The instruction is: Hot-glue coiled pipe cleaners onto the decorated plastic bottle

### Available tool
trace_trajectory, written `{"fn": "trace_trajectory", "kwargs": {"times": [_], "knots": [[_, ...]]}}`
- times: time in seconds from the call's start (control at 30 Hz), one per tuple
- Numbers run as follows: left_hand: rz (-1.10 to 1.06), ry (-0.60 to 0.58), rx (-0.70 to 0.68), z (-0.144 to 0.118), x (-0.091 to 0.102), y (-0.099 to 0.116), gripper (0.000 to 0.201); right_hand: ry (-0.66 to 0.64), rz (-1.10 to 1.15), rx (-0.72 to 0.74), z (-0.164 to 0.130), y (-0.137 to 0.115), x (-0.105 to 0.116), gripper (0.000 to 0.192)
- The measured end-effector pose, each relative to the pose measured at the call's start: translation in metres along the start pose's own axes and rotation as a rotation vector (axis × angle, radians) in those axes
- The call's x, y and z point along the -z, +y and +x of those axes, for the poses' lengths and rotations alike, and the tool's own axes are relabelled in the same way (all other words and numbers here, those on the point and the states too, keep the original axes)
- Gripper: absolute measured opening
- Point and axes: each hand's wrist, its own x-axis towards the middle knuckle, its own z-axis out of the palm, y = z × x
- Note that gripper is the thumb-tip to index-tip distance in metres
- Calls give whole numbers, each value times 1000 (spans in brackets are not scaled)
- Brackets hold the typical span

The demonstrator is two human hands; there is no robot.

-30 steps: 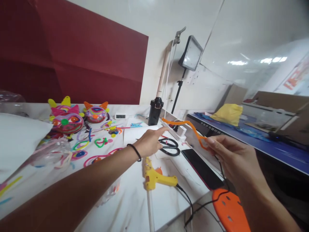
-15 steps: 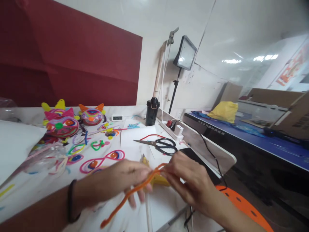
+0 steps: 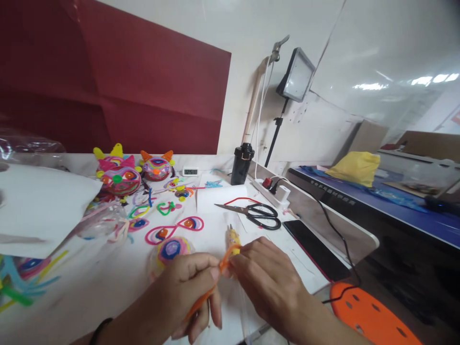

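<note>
An orange pipe cleaner (image 3: 225, 260) runs between my two hands, bent into a small loop where they meet. My left hand (image 3: 192, 285) pinches it between thumb and forefinger, and its tail passes under the palm. My right hand (image 3: 268, 278) grips the other end with curled fingers, close against the left fingertips. Below and behind them lies a yellow glue gun (image 3: 233, 237), its nozzle pointing away and its body partly hidden by my hands. Left of it sits a round piece with a purple and blue centre (image 3: 171, 250), partly covered by my left hand.
Black-handled scissors (image 3: 257, 213) lie beyond my hands, with a phone (image 3: 316, 250) at right. Pink eye shapes (image 3: 175, 230) and decorated masks (image 3: 120, 179) are on the left. A black bottle (image 3: 242, 164), a power strip (image 3: 275, 191) and an orange stool (image 3: 370, 311) are also around.
My left hand has closed on the orange pipe cleaner, which was a long loose strand across it. Both hands are now closer together. The view has shifted left, uncovering the round piece and the phone.
</note>
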Motion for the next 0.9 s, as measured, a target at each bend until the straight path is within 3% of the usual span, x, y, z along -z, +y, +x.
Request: {"fn": "trace_trajectory", "kwargs": {"times": [0.13, 0.23, 0.4, 0.5, 0.6, 0.67, 0.77, 0.9], "knots": [[117, 6, -25, 1, 3, -2, 34, -22, -16, -43, 5, -8, -3, 25], [303, 70, -107, -2, 9, -3, 28, -88, 213, -205, 10, -14, 1, 24], [893, 273, -549, -13, 13, -7, 27, -174, 889, -668, 14, -15, 3, 31], [1108, 388, -736, -17, 11, -10, 28, -160, 1056, -732, 14, -14, 2, 35], [1216, 432, -880, -16, 15, -12, 30, -110, 1079, -687, 14, -16, 5, 35], [1258, 502, -875, -17, 23, -13, 29, -111, 1056, -559, 14, -18, 10, 39], [1269, 632, -754, -22, 36, -12, 21, -115, 999, -427, 11, -20, 17, 42], [1164, 535, -686, -29, 46, -2, 27, 56, 1093, -598, 3, -11, 15, 24]]}}
